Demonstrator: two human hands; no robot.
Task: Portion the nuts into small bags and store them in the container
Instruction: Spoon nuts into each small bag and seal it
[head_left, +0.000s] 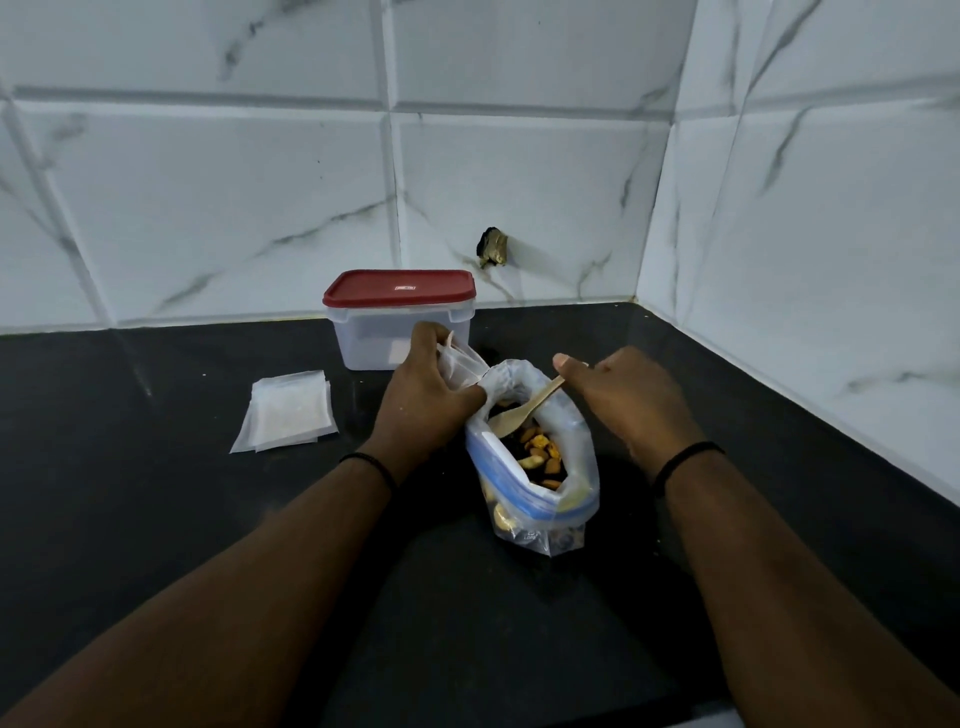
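1. The right hand (631, 402) grips the handle of a wooden spoon (524, 413), thumb extended on top and fingers curled around the handle end.
2. The spoon's long axis runs from the right hand down and to the left, with its bowl pointing into the open mouth of the large zip bag (540, 467) and resting on the nuts (540, 454) inside.
3. The left hand (428, 389) pinches a small clear bag (460, 366), fingers closed on its top edge; the small bag touches the far left rim of the large zip bag, its mouth tilted toward it.
4. Both forearms reach forward from the bottom of the view, each wrist wearing a thin black band; the hands flank the large zip bag, left and right of its mouth.
5. The large zip bag stands upright on the black countertop (182, 509), its blue seal strip folded down around the rim.
6. Behind the large zip bag, partly hidden by the left hand, sits a clear container (374, 338) with a red lid (400, 292) closed on it.
7. To the left of the large zip bag, well apart, lies a flat stack of empty small bags (288, 413).
8. Marble-patterned wall tiles (519, 156) rise behind the container.
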